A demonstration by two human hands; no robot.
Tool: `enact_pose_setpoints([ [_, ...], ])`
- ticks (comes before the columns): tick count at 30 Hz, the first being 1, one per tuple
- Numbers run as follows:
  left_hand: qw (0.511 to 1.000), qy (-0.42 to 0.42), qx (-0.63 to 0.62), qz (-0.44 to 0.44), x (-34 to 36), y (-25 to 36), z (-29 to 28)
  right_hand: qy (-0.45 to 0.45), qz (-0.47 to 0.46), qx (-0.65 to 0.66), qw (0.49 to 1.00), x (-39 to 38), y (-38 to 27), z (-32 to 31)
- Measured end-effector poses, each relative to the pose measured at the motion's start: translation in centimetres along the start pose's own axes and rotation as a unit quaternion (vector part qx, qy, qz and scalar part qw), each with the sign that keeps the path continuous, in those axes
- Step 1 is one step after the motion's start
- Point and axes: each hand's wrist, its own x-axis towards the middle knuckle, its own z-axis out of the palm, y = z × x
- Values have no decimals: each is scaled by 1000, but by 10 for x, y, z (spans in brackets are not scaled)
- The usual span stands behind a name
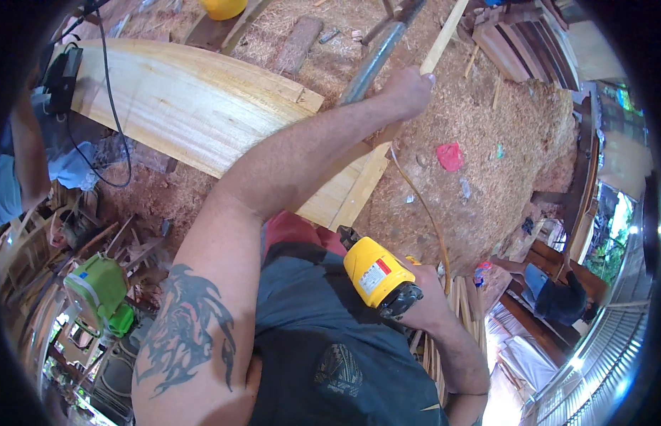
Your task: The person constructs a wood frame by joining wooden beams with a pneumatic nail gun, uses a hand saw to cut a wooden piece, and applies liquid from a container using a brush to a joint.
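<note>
Shavings-strewn ground [479,220] surrounds a broad wooden panel [188,106]; the left grip [408,94] is curled around a long wooden strip [445,39] near its right end; the right grip [427,298] clasps a yellow power tool [373,268] just before the dark shirt [302,305].

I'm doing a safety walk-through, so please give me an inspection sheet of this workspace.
Surface: pale wooden panel above ground strewn with shavings.
Job's things: yellow power tool; thin wooden strip.
Clutter: red scrap lying on the ground.
Hands: left hand closed on the strip; right hand gripping the tool.
Cables: black cable looping across the panel's left end; brown hose curving beside the right hand, connection unclear.
Surroundings: another person's arm at left; a person in a dark shirt at right.
</note>
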Motion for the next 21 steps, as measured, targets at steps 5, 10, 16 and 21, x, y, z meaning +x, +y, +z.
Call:
enact_pose_setpoints([
  [5,1000,-15,-8,-17,-1,2,0,-14,4,-26,1000,1,2,-1],
  [10,1000,-4,-5,-16,-3,3,-2,-10,-16,-82,996,3,1,1],
  [16,1000,-6,3,-22,0,1,1,-14,-9,-74,997,5,-3,0],
  [21,1000,-2,-15,-16,0,1,1,-23,-19,-112,993,6,-9,-1],
])
